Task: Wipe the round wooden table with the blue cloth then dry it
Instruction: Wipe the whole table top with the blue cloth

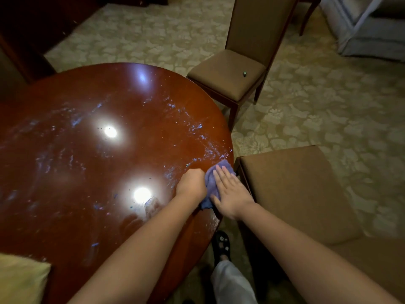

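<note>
The patterned pale carpet point(306, 119) fills the room's floor, running from the far left round to the right edge. On it stands the round wooden table point(92, 163), its glossy red-brown top covering the left half of the view, streaked with wet smears and droplets and mirroring three ceiling lights. A brown upholstered seat point(293, 189) sits just beside the table's right edge, and a high-backed brown chair point(241, 71) stands at the far right of the table with a small dark object point(244, 73) on its cushion. A pale skirted sofa point(368, 25) occupies the far right corner. A yellowish cushion point(19, 279) shows at the near left.

The blue cloth point(211, 183) lies bunched at the table's right rim, its long axis running from near-left to far-right, its far tip pointing toward the rim. The right hand point(230, 191) presses flat on it with straight fingers, palm down. The left hand point(192, 183) is curled into a fist that grips the cloth's left side. Below, a dark sandal point(221, 244) and a light trouser leg point(232, 284) show on the carpet
</note>
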